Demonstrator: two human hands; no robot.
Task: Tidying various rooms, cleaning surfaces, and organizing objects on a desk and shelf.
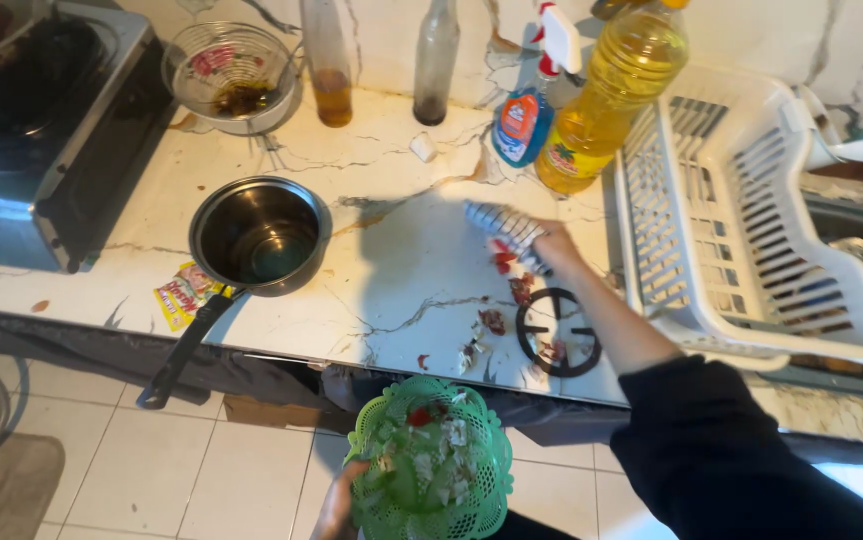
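At the bottom centre of the frame the left hand (337, 505) holds a green basket (432, 460) by its rim, below the counter edge and over the tiled floor (152, 470); its fingers are mostly hidden under the basket, seemingly closed on it. The basket holds pale and green vegetable scraps with a red bit. Just above, on the marble counter (402, 280), more scraps (497, 320) lie in a loose trail, red and pale pieces, running up toward the right hand (542, 240). A black burner ring (560, 332) lies flat beside the scraps, under the dark-sleeved forearm. The right hand rests on the counter in the middle right, its fingers closed around a striped cloth (502, 225) pressed to the surface. To the left sits a dark saucepan (260, 235), its handle hanging over the edge, with a yellow sachet (184, 295) beside it. At right stands a white dish rack (742, 210). Farther back, along the wall, stand an oil bottle (617, 95), a spray bottle (527, 115), two glass bottles (437, 60), a glass bowl (232, 75), and in the upper left a stove (42, 130).
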